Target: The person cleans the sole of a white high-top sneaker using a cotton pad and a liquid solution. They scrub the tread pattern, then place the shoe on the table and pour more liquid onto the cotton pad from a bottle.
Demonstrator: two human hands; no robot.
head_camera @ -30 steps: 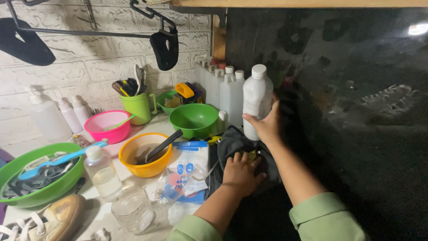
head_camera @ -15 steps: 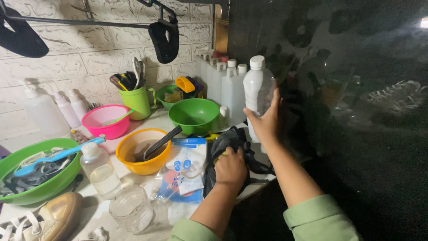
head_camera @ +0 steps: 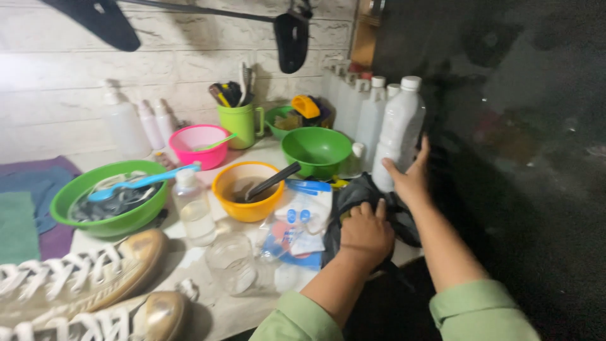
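Right hand reaches forward, arm extended, fingers wrapped round the base of a white plastic bottle standing upright near the bench's right edge, in front of a row of similar bottles. Left hand is knuckles-up, curled and pressing on a dark cloth bunched at the bench's front right. Both sleeves green. Orange bowl and green bowl sit just left of the cloth.
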